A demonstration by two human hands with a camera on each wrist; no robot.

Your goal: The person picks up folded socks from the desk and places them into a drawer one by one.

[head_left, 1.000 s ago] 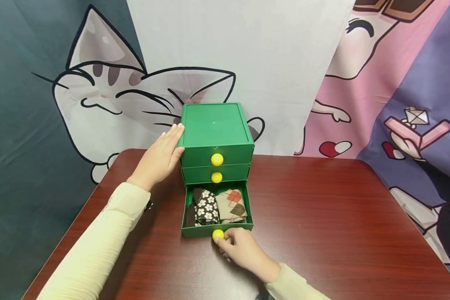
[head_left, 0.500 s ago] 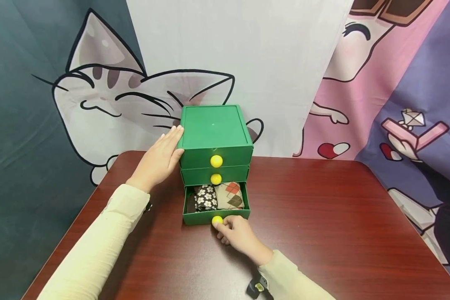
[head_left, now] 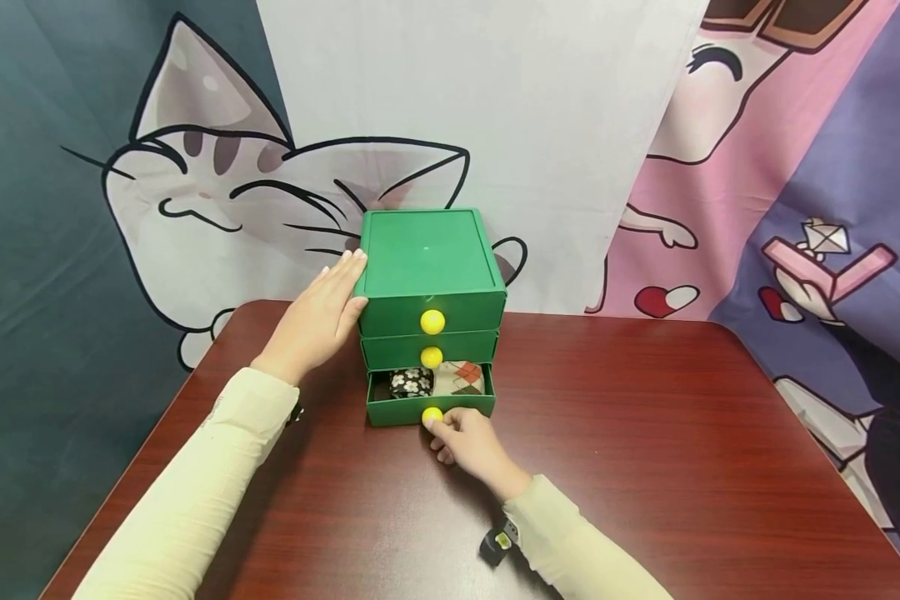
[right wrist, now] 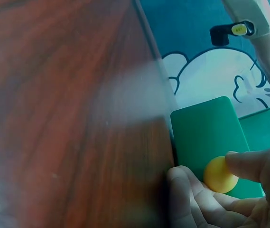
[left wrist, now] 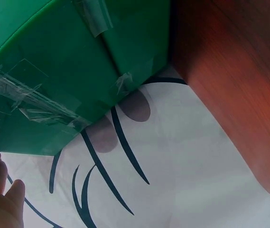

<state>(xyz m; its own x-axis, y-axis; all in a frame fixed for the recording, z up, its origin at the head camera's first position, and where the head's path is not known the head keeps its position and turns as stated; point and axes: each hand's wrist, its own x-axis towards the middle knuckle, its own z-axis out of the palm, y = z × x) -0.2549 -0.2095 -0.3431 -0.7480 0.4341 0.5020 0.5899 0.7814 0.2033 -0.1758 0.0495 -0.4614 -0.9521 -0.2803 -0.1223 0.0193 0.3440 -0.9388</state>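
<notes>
A green chest of three drawers [head_left: 427, 254] stands at the back of the table, a yellow ball knob on each drawer. Its bottom drawer [head_left: 397, 412] is partly out. Inside lie a dark floral folded cloth item [head_left: 411, 382] and a beige argyle one [head_left: 459, 378], their back parts hidden under the drawer above. My right hand [head_left: 467, 444] pinches the bottom yellow knob [right wrist: 220, 175] between thumb and curled fingers. With straight fingers, my left hand [head_left: 318, 312] rests against the chest's left side; its fingers show at the lower left corner in the left wrist view.
The reddish-brown wooden table [head_left: 645, 433] spreads out around the chest. Behind it hangs a cloth printed with a cartoon cat [head_left: 195, 217]. Clear tape [left wrist: 35, 97] is stuck on the chest's side. A black wrist camera [head_left: 493, 546] hangs at the right sleeve.
The bottom drawer has slid inward, away from me, with my right hand on its knob. Less of the cloth items shows. My left hand has kept its place on the chest.
</notes>
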